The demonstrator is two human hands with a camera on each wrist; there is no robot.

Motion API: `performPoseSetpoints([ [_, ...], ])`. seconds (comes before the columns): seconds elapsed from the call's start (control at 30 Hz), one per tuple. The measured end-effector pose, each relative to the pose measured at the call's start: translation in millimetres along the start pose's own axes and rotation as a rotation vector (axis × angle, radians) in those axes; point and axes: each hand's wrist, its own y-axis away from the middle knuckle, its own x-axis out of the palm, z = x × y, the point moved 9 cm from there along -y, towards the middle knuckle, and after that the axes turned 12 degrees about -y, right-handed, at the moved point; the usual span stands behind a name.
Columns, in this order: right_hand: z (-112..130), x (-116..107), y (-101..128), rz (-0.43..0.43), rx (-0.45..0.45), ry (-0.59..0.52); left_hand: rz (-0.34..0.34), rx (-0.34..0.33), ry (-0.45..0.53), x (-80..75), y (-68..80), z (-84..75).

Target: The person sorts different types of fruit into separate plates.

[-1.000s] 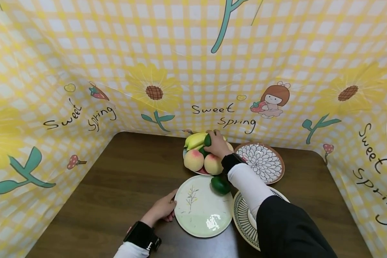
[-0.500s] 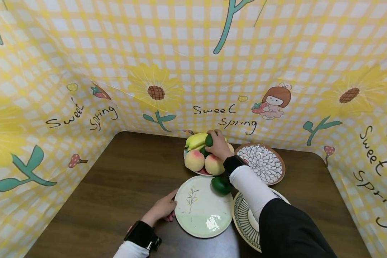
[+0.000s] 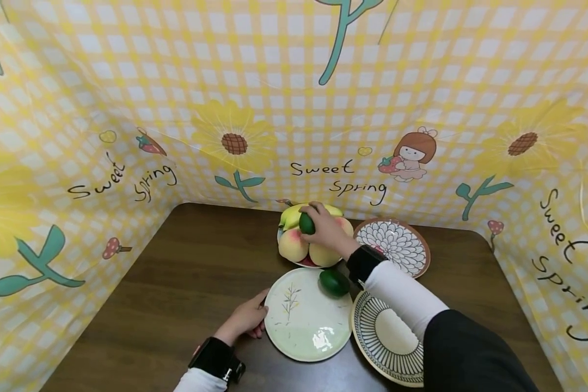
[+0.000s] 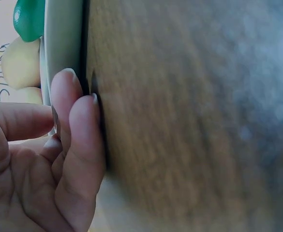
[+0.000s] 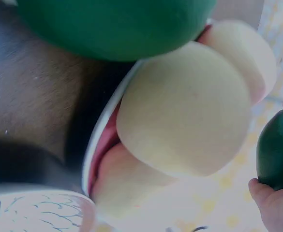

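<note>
Brown wood, the table (image 3: 176, 283) spreads beneath everything, and on it the left hand (image 3: 245, 316) pinches the edge of a pale green plate (image 3: 299, 332) between thumb and fingers; hand and plate lie just as they did half a second ago. Behind that plate stands a white-rimmed bowl (image 5: 94, 145), with bananas (image 3: 292, 216) toward the back and peaches (image 3: 294, 247) in front. The right hand (image 3: 327, 228) is where the change lies — it has shifted left and toward the front of the bowl, grasping a dark green fruit (image 3: 306, 224) between thumb and fingers. The right wrist view shows that fruit apart from the peaches, so I judge it lifted free and the taking-out step well begun; how high it hangs I cannot tell. A second green fruit (image 3: 334, 283) rests at the pale plate's far right edge, held by no hand. Farther right, a striped plate (image 3: 397, 332) shows more of its plain centre now that the forearm (image 3: 406, 296) has swung aside — and behind it lies a flower-patterned plate (image 3: 397, 242).
</note>
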Motion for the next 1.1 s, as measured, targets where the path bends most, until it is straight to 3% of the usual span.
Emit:
performPoseSetpoints([
  [0.2,30.5,16.2,35.5,0.105,-0.136,0.075,0.011,-0.006,0.006,0.5,-3.5,-0.1],
  [0.47,52.8,47.1,110.0,0.287,-0.287,0.216,0.018,0.024,0.022,0.7,-5.8,-2.8],
  [0.73,32.3,64.8,169.0,0.398,-0.259,0.31,0.019,0.0,0.02,3.7,-0.3,4.4],
  [1.1,13.3,66.0,188.4,0.39,-0.207,0.315,0.043,0.02,0.04,2.5,-4.2,1.9],
])
